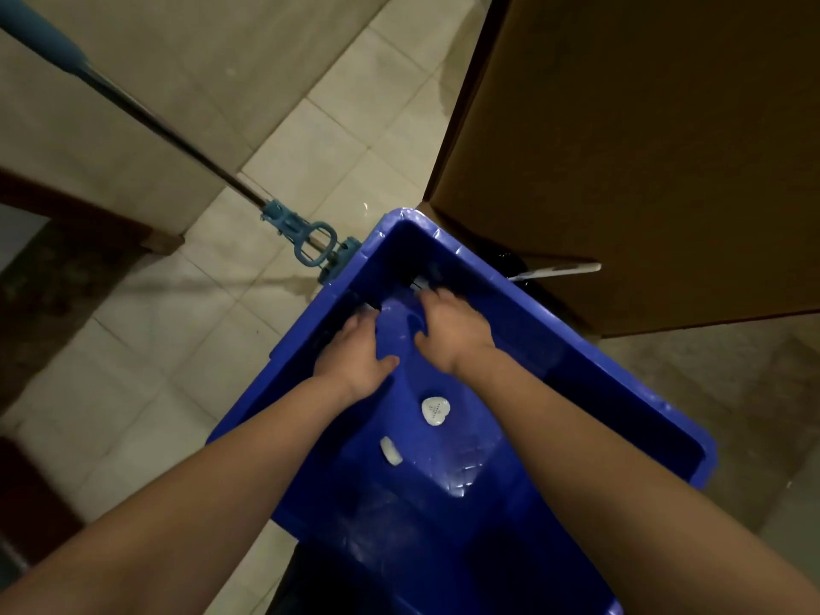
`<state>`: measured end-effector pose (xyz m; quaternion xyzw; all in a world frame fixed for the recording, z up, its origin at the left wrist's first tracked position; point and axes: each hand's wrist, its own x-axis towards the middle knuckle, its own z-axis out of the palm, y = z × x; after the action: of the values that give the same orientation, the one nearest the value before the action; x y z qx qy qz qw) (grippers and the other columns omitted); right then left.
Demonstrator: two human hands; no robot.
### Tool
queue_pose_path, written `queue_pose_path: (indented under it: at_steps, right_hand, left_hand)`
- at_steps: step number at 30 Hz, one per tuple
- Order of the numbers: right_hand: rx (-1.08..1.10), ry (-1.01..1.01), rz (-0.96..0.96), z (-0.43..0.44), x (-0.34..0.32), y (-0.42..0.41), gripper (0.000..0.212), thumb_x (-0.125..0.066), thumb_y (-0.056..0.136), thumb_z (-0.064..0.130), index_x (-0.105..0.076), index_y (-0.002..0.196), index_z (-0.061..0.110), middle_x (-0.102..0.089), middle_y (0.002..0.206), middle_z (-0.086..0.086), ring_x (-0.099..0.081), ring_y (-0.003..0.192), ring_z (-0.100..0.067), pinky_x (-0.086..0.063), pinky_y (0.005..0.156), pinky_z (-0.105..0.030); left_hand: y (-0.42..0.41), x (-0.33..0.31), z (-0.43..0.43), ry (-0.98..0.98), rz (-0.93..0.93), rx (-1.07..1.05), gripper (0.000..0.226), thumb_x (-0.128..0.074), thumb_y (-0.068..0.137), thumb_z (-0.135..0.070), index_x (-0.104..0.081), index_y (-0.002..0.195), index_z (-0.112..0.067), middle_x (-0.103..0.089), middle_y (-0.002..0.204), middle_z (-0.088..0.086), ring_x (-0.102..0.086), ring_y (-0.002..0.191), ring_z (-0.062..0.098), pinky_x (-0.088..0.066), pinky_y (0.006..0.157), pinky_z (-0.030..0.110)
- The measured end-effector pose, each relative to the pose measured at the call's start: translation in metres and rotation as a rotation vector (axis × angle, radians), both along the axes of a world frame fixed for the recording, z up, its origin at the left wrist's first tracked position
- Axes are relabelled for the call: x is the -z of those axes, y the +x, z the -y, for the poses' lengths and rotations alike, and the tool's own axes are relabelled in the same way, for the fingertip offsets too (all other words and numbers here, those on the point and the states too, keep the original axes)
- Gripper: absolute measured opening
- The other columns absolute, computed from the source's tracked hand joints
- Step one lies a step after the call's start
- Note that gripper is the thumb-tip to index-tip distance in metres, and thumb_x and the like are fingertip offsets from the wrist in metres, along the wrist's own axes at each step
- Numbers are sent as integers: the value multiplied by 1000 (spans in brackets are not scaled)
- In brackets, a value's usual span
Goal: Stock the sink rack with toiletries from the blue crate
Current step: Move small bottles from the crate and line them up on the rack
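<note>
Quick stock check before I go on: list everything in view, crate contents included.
blue crate: one, blue, centre.
heart-shaped soap: one, white, crate bottom, middle.
oblong piece: one, white, nearer than the soap.
clear packet: one, transparent, right of that piece.
dark items: count unclear, black, crate's far end.
mop: one, blue with metal pole, on tiled floor, left.
panel: one, brown, upper right.
left hand: one, far end, grip unclear.
right hand: one, beside it, grip unclear.
</note>
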<state>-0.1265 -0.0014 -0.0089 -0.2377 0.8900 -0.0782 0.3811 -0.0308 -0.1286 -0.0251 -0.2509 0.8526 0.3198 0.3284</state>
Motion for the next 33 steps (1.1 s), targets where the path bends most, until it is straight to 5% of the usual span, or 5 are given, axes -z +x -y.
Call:
queue_pose_path:
  at_steps: [8, 15, 23, 28, 33]
  right_hand:
    - [-64, -40, 37, 17, 41, -10, 63, -57, 91, 17, -32, 149, 22, -33, 151, -6, -31, 136, -29, -40, 102, -41]
    - [-128, -39, -62, 14, 57, -2, 61, -55, 89, 11, -36, 146, 23, -26, 152, -7, -23, 137, -32, -37, 103, -47]
    - [-86, -39, -71, 15, 70, 5, 42, -49, 90, 7, -50, 129, 22, -41, 129, -15, -44, 113, -37, -34, 72, -35]
    - [42, -4, 33, -2, 69, 19, 29, -49, 91, 8, -53, 117, 21, -40, 124, -14, -46, 107, -36, -35, 71, -35]
    - [156, 55, 220, -26, 61, 36, 29, -45, 91, 11, -52, 117, 22, -41, 122, -12, -51, 101, -35, -43, 79, -35]
  left_hand:
    - [4, 35, -9, -117, -6, -11, 81, -64, 88, -28, -15, 152, -21, -18, 159, 2, -26, 141, 29, -37, 106, 53]
    - [9, 52, -12, -240, -17, 107, 66, -56, 91, -15, -25, 148, -20, -33, 144, 7, -35, 128, 30, -40, 95, 46]
    - [31, 76, -13, -429, -241, 267, 31, -71, 76, -11, -62, 106, -15, -59, 99, 12, -58, 84, 35, -45, 81, 42]
    - [33, 71, -13, -396, -214, 317, 33, -63, 87, -27, -56, 119, -18, -56, 112, 7, -55, 102, 30, -30, 99, 40]
    - [32, 50, -19, -329, -194, 334, 31, -49, 97, -32, -52, 127, -22, -57, 120, 4, -52, 110, 26, -27, 100, 37]
